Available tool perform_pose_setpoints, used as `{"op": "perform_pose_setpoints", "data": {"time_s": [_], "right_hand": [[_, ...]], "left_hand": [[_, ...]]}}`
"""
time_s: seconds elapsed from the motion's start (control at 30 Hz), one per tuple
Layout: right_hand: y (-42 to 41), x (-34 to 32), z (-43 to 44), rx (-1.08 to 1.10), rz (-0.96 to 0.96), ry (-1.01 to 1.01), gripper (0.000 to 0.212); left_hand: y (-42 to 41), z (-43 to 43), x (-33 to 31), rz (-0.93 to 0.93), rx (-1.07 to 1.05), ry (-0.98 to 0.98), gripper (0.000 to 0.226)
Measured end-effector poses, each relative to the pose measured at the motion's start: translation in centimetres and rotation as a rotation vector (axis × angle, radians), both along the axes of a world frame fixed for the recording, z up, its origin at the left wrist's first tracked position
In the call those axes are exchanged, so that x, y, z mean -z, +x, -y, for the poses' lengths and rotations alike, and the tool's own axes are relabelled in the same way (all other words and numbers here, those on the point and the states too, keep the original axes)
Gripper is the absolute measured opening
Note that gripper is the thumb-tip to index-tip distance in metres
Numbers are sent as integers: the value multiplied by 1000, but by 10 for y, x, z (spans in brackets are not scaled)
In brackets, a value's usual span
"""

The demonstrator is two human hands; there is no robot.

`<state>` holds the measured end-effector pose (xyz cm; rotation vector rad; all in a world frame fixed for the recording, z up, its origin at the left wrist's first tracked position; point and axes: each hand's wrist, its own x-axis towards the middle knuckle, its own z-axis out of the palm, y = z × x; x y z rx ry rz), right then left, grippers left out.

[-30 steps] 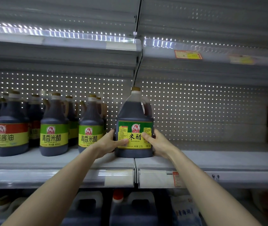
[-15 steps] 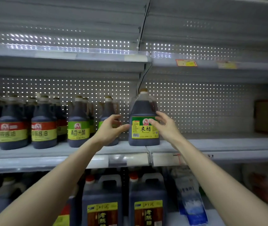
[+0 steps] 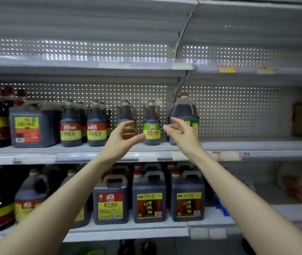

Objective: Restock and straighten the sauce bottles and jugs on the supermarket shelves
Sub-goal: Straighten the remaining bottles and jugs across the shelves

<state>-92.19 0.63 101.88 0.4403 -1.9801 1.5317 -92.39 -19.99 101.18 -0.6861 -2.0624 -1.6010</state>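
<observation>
Both hands are raised in front of the middle shelf (image 3: 256, 144) and hold nothing. The left hand (image 3: 122, 138) has its thumb and fingers curved loosely apart, and so does the right hand (image 3: 183, 134). The large vinegar jug (image 3: 184, 112) stands upright on that shelf, partly behind the right hand; whether they touch is unclear. At the jug's 9 o'clock, between the hands, stands a green-labelled bottle (image 3: 151, 126). Further toward 9 o'clock are red-labelled bottles (image 3: 71, 126). At 6 o'clock, square jugs (image 3: 149, 197) sit on the lower shelf.

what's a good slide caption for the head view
Left hand and right hand hover open and empty by the green-label jug on the middle shelf.
</observation>
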Motion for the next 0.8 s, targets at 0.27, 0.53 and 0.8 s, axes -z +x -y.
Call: {"op": "perform_pose_setpoints", "data": {"time_s": [0.27,0.53,0.8], "right_hand": [[55,-1,48,-195,-45,7,50],[97,21,107,-410,-1,38,52],[132,21,183,-585,-8,44,50]], "left_hand": [[83,54,6,-45,-139,77,81],[172,83,32,-17,-321,157,56],[246,156,28,-24,-541,158,61]]}}
